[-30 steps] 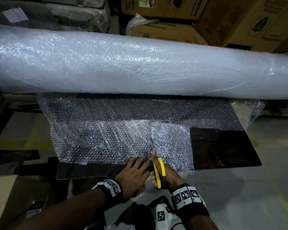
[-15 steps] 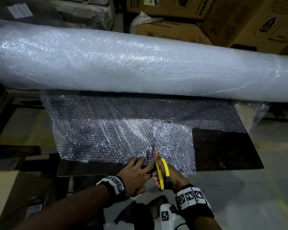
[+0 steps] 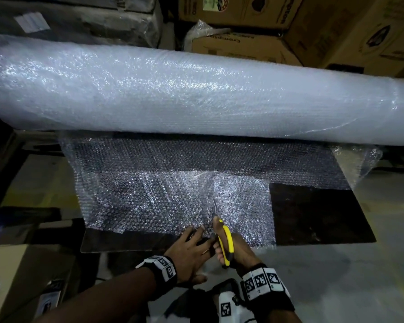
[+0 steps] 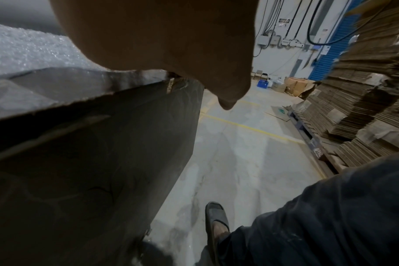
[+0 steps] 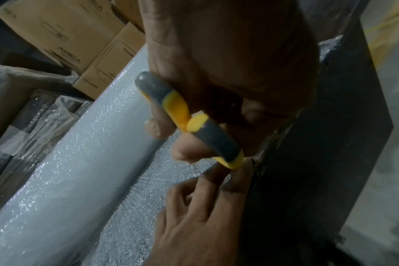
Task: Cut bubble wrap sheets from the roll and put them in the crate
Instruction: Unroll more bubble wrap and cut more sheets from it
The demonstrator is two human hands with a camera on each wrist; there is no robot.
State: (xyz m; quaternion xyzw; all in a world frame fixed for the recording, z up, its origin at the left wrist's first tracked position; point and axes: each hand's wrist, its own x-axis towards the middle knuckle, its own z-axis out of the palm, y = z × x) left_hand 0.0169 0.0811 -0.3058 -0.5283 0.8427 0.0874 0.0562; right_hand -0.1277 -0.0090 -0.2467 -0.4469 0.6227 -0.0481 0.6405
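Observation:
A big roll of bubble wrap [image 3: 196,94] lies across the view. Its loose sheet [image 3: 163,197] is spread toward me over a dark board [image 3: 313,217]. My right hand [image 3: 237,249] grips yellow-handled scissors [image 3: 226,243]; the blades [image 3: 214,206] point away from me into the sheet along a cut from its near edge. In the right wrist view my fingers curl through the yellow and grey scissor handles [image 5: 194,124]. My left hand [image 3: 191,249] lies flat, fingers straight, and presses the sheet's near edge just left of the cut; the left hand [image 5: 201,216] shows there too.
Cardboard boxes [image 3: 243,50] stand stacked behind the roll. Another box [image 3: 21,276] sits at my lower left. Grey concrete floor [image 3: 336,276] lies to the right. In the left wrist view are piles of flattened cardboard [image 4: 365,90] and my sandalled foot [image 4: 216,225].
The scissors have crept a little further into the sheet, away from me. My left hand has followed alongside, still flat on the wrap.

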